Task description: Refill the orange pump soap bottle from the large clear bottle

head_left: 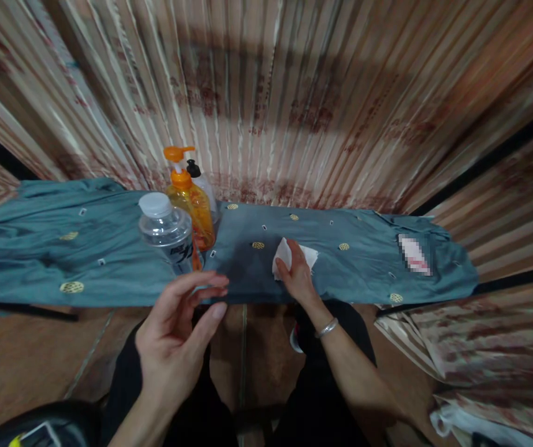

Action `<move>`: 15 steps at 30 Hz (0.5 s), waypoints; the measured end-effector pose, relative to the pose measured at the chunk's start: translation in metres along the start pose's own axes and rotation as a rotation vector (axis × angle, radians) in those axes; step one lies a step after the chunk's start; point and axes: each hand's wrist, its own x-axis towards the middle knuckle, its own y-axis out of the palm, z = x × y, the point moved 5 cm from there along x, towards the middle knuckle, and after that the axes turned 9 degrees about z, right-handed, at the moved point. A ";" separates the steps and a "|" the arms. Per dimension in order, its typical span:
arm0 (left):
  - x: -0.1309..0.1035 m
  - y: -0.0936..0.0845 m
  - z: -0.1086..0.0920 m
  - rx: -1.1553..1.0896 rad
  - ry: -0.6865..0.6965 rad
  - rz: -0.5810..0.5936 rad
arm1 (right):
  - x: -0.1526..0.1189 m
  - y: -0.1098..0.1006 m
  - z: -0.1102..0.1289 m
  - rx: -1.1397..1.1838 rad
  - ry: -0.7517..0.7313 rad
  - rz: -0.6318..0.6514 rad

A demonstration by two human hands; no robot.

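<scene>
My right hand [297,273] is closed on a folded white tissue [310,256], pressed against the teal cloth [241,273] with the yellow pattern. Its thumb and fingers lie over the tissue, hiding part of it. In the air by the cloth's front edge, my left hand [180,326] holds nothing; its fingers are curved, with a gap from the thumb. Just beyond that hand stands a clear plastic bottle [166,233] with a white cap. Behind it are an orange pump bottle [194,205] and a clear bottle with a black top [208,192], partly hidden.
A small pixelated white-and-pink item [414,254] lies toward the cloth's right end. Striped, patterned curtains [266,112] hang behind the narrow table and at both sides. Dark frame bars [494,158] run along the right. Below is a brown tiled floor [84,347].
</scene>
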 end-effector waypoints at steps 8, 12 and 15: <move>0.074 0.062 0.052 0.199 0.114 0.221 | 0.015 0.015 -0.022 -0.030 0.039 0.012; 0.089 0.067 0.064 0.313 0.194 0.213 | 0.017 0.023 -0.021 -0.013 0.023 -0.006; 0.085 0.056 0.064 0.478 0.344 0.078 | 0.016 0.026 -0.018 -0.004 0.011 -0.019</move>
